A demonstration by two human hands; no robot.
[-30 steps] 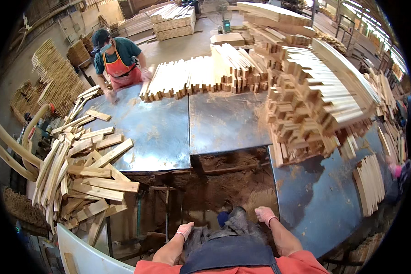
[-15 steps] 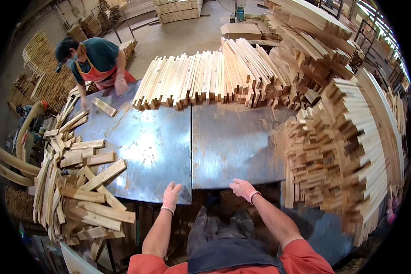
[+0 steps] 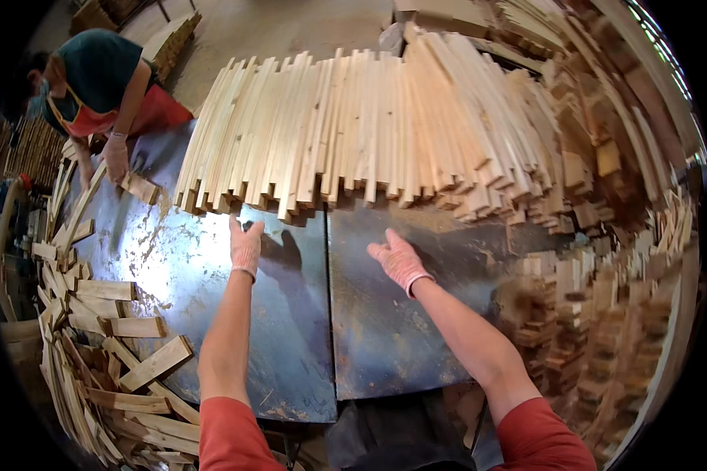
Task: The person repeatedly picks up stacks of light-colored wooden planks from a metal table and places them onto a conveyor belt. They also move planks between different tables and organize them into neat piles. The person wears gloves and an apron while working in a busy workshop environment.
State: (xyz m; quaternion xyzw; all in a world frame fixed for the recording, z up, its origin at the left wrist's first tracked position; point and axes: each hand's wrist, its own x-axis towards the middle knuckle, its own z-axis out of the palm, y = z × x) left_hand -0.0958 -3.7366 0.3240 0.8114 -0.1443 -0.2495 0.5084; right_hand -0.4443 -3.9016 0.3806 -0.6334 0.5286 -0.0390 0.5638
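Observation:
A wide row of pale wooden strips (image 3: 353,129), packed side by side with uneven ends, lies across the far part of the metal table (image 3: 291,345). My left hand (image 3: 246,246), in a light glove, reaches toward the near ends of the strips left of the table's seam. Its thumb and fingers are spread and nothing is in them. Right of the seam, my right hand (image 3: 401,259), gloved too, is held over the table just short of the row. Its fingers are apart and it holds nothing.
Short wooden boards (image 3: 157,363) are heaped along the table's left side. At the far left a co-worker (image 3: 106,86) in a red apron leans over the table, a gloved hand by a short board (image 3: 140,188). More stacked wood (image 3: 581,314), blurred, stands at the right.
Both my hands have moved forward from the table's near edge toward the row of strips. The view has shifted closer to the row. The co-worker's hand has come down near the short board.

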